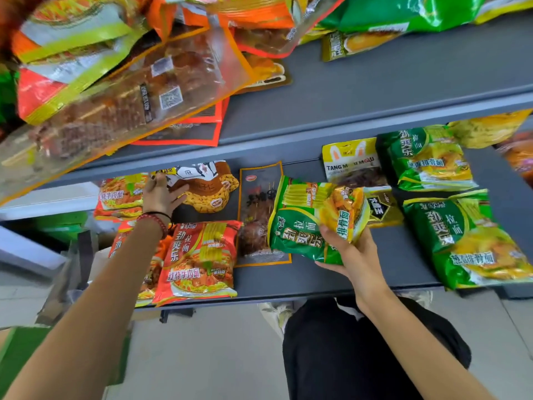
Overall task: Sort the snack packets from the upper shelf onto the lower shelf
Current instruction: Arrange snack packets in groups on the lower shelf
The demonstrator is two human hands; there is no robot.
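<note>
While the big clear bag [115, 96] hangs out past the lip of the upper shelf [375, 90] at far left, any knock from my arm could, I judge, slide it down onto the rows below. Beneath it the red noodle packet [199, 261] lies right at the front edge of the lower shelf [403, 255], so a brush of my left forearm might tip it off. My left hand [161, 194] rests on the peanut-print packet [210, 189], fingers loose and fairly straight. My right hand [349, 252] has its fingers clamped on the green noodle packet [302, 226], held above the lower shelf beside the dark skewer packet [259, 215]. Gripped by one end, it could sag and slip. Bare shelf lies just right of that hand, before the two green packets [467, 243], the nearer one also reaching the front edge.
</note>
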